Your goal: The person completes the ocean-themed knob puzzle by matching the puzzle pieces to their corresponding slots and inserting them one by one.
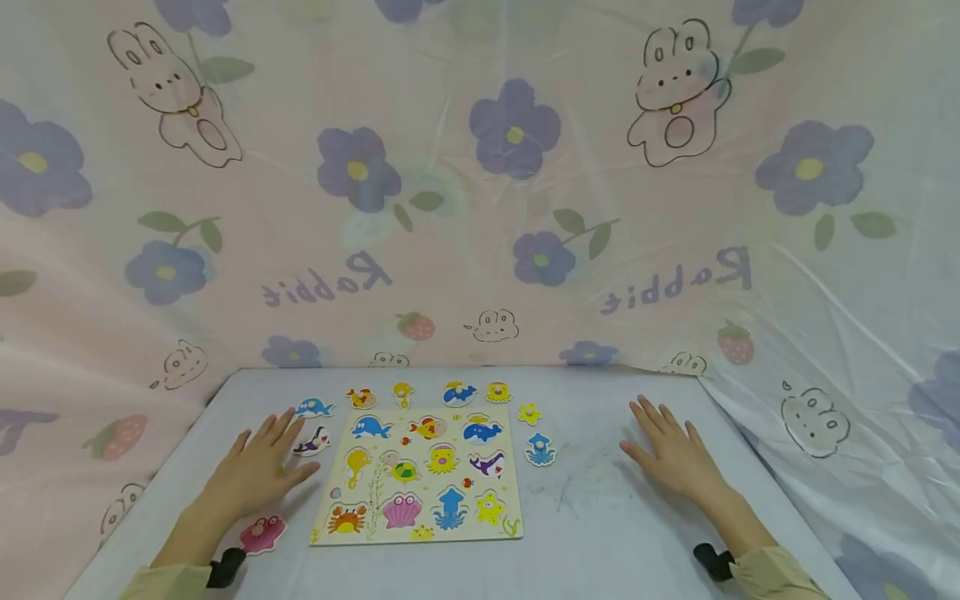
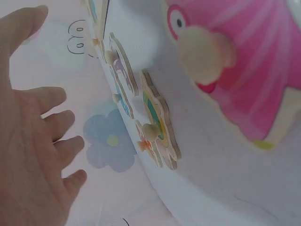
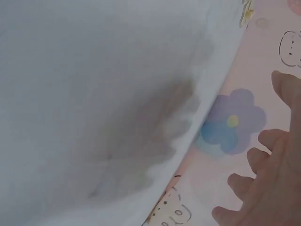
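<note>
My left hand hovers at the left of a wooden sea-animal puzzle board, fingers spread and holding nothing. Near its fingertips lie a blue dolphin piece and a purple shark-like piece. A pink shell piece with a round knob lies beside the left wrist. The left wrist view also shows a green turtle piece and an orange-marked piece, mostly hidden by the hand in the head view. On the right, my right hand is held above the white table with fingers extended, apart from any piece.
Behind the board lie a fish piece, a seahorse piece, a whale piece and an octopus piece. A starfish piece and a squid piece lie to its right. A patterned curtain surrounds the table.
</note>
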The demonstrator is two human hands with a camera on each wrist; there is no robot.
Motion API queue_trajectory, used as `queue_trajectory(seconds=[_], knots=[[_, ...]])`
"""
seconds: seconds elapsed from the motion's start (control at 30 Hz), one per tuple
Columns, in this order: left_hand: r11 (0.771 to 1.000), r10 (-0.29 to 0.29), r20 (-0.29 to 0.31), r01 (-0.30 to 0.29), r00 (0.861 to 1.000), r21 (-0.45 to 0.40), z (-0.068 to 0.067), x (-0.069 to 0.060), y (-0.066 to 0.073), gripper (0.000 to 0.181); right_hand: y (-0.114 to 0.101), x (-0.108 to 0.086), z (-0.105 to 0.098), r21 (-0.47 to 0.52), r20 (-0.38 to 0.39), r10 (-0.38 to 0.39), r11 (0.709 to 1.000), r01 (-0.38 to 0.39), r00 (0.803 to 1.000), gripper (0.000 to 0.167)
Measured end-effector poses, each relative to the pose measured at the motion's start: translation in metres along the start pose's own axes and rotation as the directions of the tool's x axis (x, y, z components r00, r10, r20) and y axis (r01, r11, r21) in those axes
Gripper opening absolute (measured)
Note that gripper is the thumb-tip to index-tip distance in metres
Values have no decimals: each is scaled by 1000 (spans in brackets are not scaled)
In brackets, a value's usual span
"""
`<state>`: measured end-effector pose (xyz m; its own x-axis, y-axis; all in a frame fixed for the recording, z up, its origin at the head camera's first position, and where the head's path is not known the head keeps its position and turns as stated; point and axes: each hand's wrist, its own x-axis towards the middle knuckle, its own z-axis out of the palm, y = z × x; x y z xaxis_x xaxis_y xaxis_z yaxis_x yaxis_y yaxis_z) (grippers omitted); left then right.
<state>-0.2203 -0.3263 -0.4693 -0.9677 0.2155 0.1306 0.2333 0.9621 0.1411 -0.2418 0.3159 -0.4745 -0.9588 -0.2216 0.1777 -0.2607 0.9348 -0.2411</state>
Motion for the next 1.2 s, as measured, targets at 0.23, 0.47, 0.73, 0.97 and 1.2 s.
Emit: queue_trajectory(seconds=[0.23,0.47,0.73,0.97,1.2], knots=[[999,40,-60,-38,997,29,-5,13,-2,84,-22,8,-3,24,-18,-61,998,61,998,82],[996,82,-101,-79,992,31,-12,32,-8,66,-55,15,1,-5,-32,-152,988,152,988,80],[991,37,-99,-49,994,-122,-4,52,-32,51,-93,16,9,28,48,-248,969,247,968,85],[978,-8,-81,-9,997,-207,0,66,-47,46,-119,17,19,67,195,-293,956,285,936,85],[971,-35,-13,31,999,-237,-1,81,-57,35,-139,17,29,98,292,-360,933,347,886,88]])
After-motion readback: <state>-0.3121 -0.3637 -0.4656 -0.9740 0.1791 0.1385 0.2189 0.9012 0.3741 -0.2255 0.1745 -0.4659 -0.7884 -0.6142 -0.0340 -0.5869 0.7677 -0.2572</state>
